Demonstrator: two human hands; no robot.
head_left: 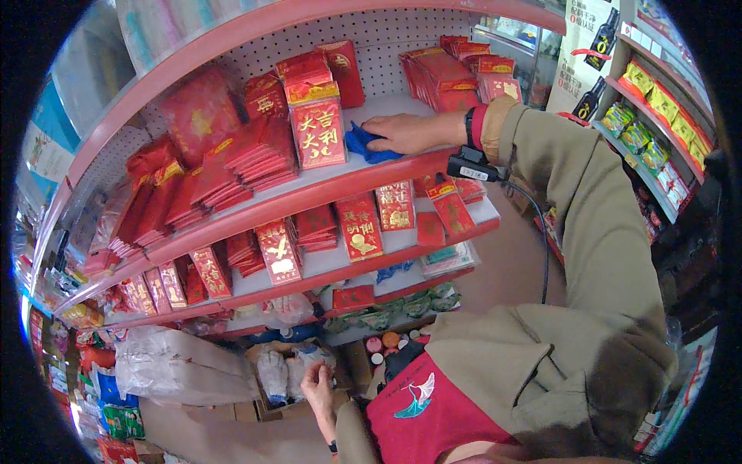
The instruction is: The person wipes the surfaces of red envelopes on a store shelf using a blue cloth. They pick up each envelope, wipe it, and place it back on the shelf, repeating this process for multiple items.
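My right hand [410,133] presses a crumpled blue cloth [369,145] against the white upper shelf [357,176], its arm stretched across from the right. Just left of the cloth stand red envelopes with gold print [318,131], in upright packs. More red envelopes [450,77] lie in stacks to the right, behind the hand. My left hand [317,383] hangs low, in front of an open cardboard box [267,387] of plastic-wrapped goods. Its fingers are loosely curled in, and nothing shows in them.
A lower shelf [309,271] holds more red envelope packs [359,229]. A large white plastic bundle [182,367] sits on the floor at left. Snack packets [649,93] fill a rack at far right. A black cable [545,232] hangs from a device at my right wrist.
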